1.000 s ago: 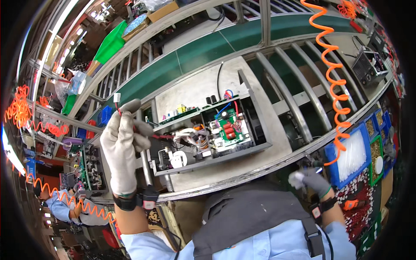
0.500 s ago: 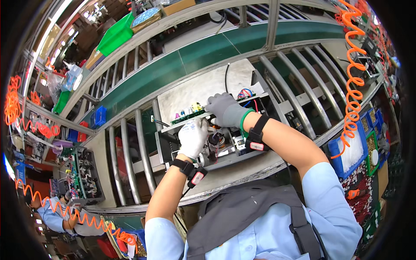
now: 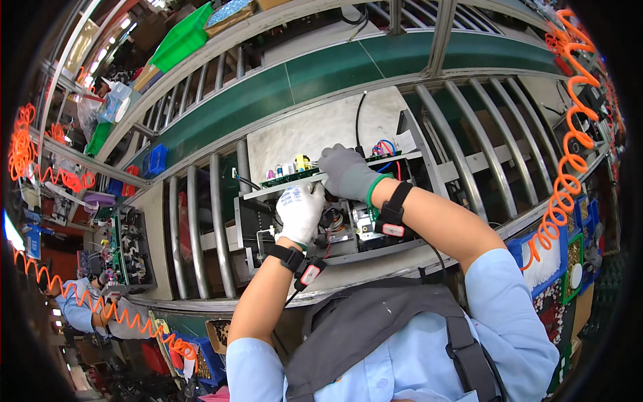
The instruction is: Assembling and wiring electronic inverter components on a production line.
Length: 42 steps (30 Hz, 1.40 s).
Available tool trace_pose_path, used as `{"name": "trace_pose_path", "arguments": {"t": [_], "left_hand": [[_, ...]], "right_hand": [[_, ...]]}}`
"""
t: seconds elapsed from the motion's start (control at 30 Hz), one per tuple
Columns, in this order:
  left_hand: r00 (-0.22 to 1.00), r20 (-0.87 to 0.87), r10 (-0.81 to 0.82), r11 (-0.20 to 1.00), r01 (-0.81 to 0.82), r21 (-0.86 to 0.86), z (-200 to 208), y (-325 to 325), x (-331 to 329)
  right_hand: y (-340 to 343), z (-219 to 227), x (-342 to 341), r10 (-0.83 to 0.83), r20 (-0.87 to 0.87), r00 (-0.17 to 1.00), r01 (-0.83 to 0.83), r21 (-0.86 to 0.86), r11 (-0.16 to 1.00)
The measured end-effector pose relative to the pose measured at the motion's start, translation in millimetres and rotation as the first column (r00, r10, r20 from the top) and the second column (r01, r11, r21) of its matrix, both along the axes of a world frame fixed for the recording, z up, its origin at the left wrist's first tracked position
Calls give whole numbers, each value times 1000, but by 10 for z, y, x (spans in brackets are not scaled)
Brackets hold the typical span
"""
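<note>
An open metal equipment case (image 3: 335, 256) lies in front of me with wires and electronic parts inside. Along its far side runs a narrow metal panel (image 3: 266, 192) carrying a green circuit board (image 3: 288, 177) with small components. My left hand (image 3: 299, 213), in a white glove, has its fingers closed at the near edge of this panel. Just to the right, my right hand (image 3: 349, 174), in a grey glove, bends its fingers over the circuit board; its fingertips are partly hidden. A black cable (image 3: 362, 124) rises behind the right hand. Red and blue wires (image 3: 383, 149) sit to its right.
The case rests on a conveyor with metal rollers (image 3: 216, 224) on both sides. A green belt (image 3: 328, 72) runs beyond. Orange coiled hoses (image 3: 575, 157) hang at both sides. Blue parts bins (image 3: 536, 264) stand at the right. Another person (image 3: 84, 305) works at the far left.
My view has shifted slightly, so the surroundings sit differently in the picture. Both hands remain at the panel and board, with only slight finger movement.
</note>
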<state>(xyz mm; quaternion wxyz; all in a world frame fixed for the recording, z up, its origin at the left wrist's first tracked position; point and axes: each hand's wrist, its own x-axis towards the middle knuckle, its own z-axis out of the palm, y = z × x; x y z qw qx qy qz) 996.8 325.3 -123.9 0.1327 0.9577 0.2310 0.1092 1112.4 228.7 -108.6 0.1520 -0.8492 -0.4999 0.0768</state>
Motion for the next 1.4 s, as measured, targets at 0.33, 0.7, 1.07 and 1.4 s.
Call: {"name": "trace_pose_path", "arguments": {"t": [0.33,0.7,1.07,1.4], "left_hand": [[985,165,59,966,-98,239,-238,-145,38],[970,109,215,976,-217,2,-170,-257,107],[939,61,338,941,-336,-42,-187,-317,148],[946,45,322,928,-305,-212,-82,-320,34]], "right_hand": [[-3,20,482,283,-382,880,-331,-65,941],[35,-13,428,134,-305,943,-157,-53,986],[186,-380,454,216,-177,960,-223,-16,975],[254,-37,276,-216,-565,796,210,-76,975]]}}
